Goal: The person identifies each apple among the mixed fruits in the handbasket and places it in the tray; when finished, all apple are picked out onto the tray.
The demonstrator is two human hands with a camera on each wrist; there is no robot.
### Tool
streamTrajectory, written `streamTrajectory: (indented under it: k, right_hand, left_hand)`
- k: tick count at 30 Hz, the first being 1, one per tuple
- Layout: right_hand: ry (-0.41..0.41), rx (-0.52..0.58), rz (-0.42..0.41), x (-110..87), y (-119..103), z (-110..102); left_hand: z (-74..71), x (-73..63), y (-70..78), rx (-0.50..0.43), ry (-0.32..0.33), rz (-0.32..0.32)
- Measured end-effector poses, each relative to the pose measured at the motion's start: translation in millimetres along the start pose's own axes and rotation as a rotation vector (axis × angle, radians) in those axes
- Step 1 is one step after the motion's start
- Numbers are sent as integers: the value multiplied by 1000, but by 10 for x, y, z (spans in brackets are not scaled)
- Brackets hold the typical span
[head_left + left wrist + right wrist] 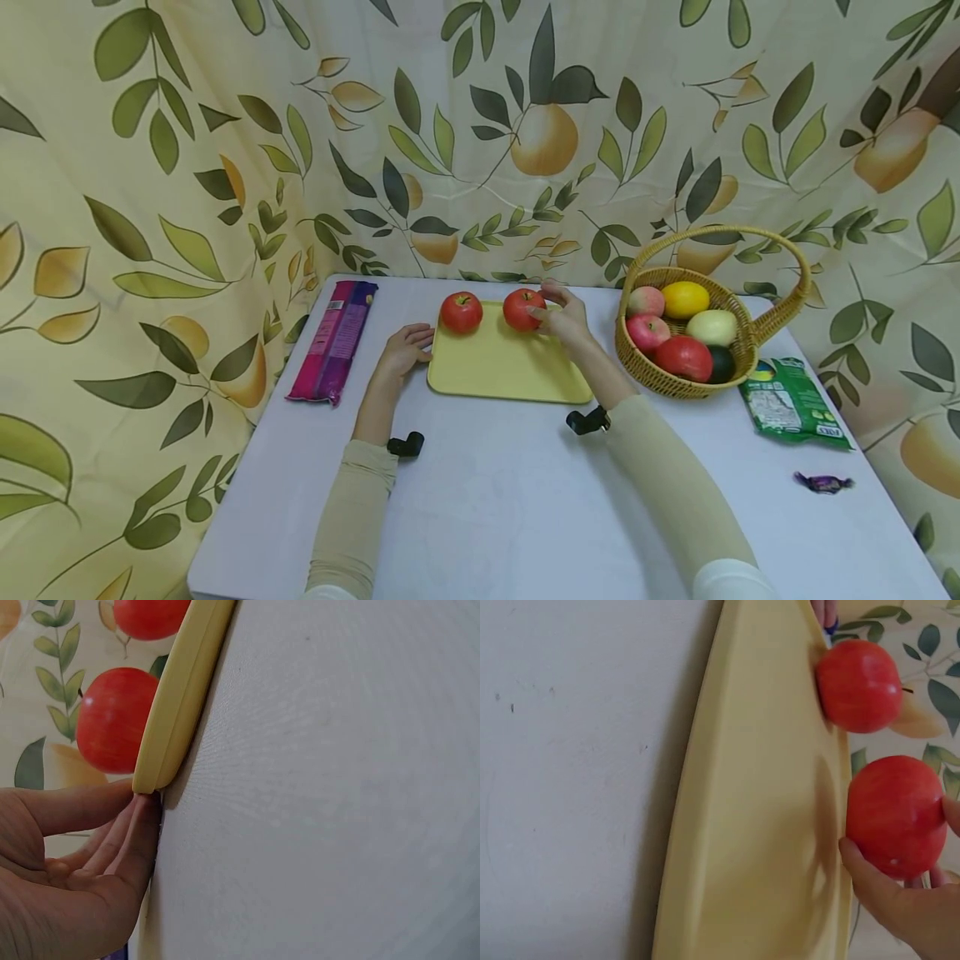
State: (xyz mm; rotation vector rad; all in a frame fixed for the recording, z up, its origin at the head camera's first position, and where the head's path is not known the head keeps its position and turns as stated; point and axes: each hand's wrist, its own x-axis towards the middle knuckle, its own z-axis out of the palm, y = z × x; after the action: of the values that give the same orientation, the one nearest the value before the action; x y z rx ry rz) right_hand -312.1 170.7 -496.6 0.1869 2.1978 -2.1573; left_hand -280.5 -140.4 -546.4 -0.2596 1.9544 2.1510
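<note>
A yellow tray [510, 367] lies on the white table. My left hand [406, 350] is at its left edge; the left wrist view shows the thumb and fingers [139, 832] pinching the tray's rim. On the tray's far left corner sits a red apple [461, 313] with a short stem. Toward the far right side, my right hand [564, 317] grips a second red apple [522, 309], thumb on one side and fingers round the other. In the right wrist view this held apple [896, 817] is close over the tray, whose surface carries a shadow.
Right of the tray stands a wicker basket [628, 354] with a tall handle, filled with several fruits. A green snack bag [797, 408] and a purple wrapped candy [823, 482] lie near the right edge. On the left is a long pink-purple packet [333, 342]. Patterned curtain hangs behind.
</note>
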Motion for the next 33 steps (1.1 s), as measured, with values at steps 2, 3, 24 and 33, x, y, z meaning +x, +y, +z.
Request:
streamTrajectory:
  k: [2, 3, 24, 33]
  right_hand:
    - [3, 1, 6, 6, 25, 6]
    - [5, -1, 8, 11, 38, 9]
    - [-40, -121, 107, -17, 52, -24]
    - [-24, -188, 15, -215, -196, -213]
  left_hand:
    - [6, -1, -9, 2, 4, -2]
    - [7, -2, -13, 2, 4, -2]
    - [1, -6, 21, 8, -8, 13]
    - [10, -25, 23, 16, -4, 3]
